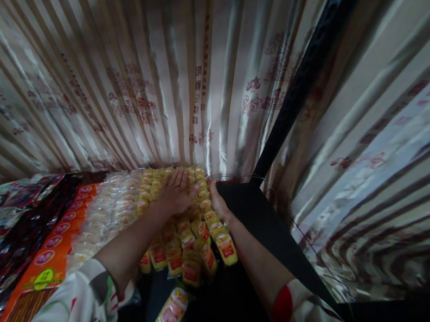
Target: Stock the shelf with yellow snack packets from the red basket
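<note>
Rows of small yellow wrapped cakes (174, 253) with red and white labels stand packed on a black shelf (223, 308). My left hand (177, 193) lies flat on top of the rows towards the back, its fingers stretched out and nothing held. Along the right side of the rows, my right hand (218, 204) is upright against the outermost cakes, its fingers mostly hidden but seemingly straight. One single wrapped cake (169, 318) lies on its side, apart from the rows, near the shelf's front edge.
Left of the cakes are pale wrapped packets (102, 215), an orange snack pack (53, 243) and dark red packets (11, 250). Printed pleated curtains (167, 70) hang behind and to the right. A black metal post (300, 80) rises at the shelf's back right corner.
</note>
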`<action>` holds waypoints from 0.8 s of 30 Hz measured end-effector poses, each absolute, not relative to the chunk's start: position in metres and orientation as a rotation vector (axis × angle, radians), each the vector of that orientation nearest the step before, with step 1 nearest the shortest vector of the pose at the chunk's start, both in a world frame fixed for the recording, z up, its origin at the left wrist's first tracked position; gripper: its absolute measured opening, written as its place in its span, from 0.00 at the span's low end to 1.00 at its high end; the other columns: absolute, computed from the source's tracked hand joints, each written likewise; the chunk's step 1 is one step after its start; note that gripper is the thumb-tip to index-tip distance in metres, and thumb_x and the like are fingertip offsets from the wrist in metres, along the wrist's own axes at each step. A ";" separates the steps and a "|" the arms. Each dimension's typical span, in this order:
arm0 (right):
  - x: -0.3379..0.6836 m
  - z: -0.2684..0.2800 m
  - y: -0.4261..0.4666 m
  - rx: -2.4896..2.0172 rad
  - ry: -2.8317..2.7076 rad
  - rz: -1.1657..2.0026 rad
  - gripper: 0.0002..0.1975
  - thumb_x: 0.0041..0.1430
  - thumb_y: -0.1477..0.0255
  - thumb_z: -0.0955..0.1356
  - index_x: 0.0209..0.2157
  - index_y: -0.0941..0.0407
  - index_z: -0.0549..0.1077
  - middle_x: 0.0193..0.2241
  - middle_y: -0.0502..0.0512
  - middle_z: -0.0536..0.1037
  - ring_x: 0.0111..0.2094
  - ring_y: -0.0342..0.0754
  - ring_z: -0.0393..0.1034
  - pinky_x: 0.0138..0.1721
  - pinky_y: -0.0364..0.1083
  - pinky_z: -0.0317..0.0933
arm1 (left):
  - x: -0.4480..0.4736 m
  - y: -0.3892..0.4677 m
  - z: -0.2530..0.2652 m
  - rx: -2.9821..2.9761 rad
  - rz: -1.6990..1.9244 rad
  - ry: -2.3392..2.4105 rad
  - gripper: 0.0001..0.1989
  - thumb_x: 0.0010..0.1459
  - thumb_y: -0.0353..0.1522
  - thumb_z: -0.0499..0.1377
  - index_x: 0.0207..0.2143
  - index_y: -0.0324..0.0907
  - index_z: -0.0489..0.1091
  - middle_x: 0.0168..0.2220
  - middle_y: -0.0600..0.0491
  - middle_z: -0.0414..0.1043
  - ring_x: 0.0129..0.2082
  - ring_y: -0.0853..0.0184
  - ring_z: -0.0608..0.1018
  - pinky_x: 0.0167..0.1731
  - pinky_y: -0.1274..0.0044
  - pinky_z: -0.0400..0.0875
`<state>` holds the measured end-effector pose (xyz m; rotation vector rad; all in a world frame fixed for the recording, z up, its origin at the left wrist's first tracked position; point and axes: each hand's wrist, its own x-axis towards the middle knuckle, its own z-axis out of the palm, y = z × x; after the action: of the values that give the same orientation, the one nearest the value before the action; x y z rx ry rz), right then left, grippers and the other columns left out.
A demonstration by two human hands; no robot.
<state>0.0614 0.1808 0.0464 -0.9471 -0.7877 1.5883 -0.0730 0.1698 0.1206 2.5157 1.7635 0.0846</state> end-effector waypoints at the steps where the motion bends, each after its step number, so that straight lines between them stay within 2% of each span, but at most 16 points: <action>1: 0.061 0.048 0.180 -0.942 -0.774 1.615 0.32 0.56 0.46 0.56 0.45 0.55 0.72 0.32 0.54 0.80 0.35 0.48 0.75 0.35 0.45 0.70 | -0.076 0.169 0.118 2.511 0.086 1.791 0.35 0.61 0.46 0.30 0.62 0.31 0.44 0.65 0.44 0.39 0.65 0.61 0.43 0.62 0.65 0.38; 7: 0.060 0.055 0.175 -0.907 -0.737 1.662 0.30 0.57 0.47 0.55 0.47 0.53 0.72 0.32 0.53 0.80 0.36 0.48 0.75 0.35 0.44 0.70 | -0.078 0.168 0.102 2.462 0.065 1.821 0.36 0.61 0.46 0.32 0.62 0.29 0.44 0.65 0.44 0.38 0.65 0.62 0.40 0.62 0.66 0.36; 16: 0.058 0.061 0.174 -0.886 -0.727 1.644 0.29 0.59 0.50 0.54 0.52 0.51 0.67 0.35 0.51 0.80 0.39 0.48 0.74 0.40 0.46 0.69 | -0.104 0.173 0.116 2.466 0.116 1.918 0.33 0.62 0.44 0.34 0.62 0.33 0.45 0.65 0.46 0.41 0.65 0.61 0.42 0.62 0.64 0.38; 24: 0.054 0.062 0.171 -0.849 -0.768 1.629 0.29 0.59 0.49 0.53 0.51 0.50 0.68 0.37 0.51 0.79 0.42 0.47 0.73 0.43 0.47 0.68 | -0.110 0.173 0.097 2.362 0.121 1.917 0.38 0.60 0.48 0.30 0.62 0.29 0.43 0.65 0.44 0.36 0.65 0.61 0.39 0.62 0.66 0.36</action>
<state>0.0535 0.1714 0.0620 -0.8490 -0.7684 1.6290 -0.1101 0.1729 0.0969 2.3619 1.9167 0.1212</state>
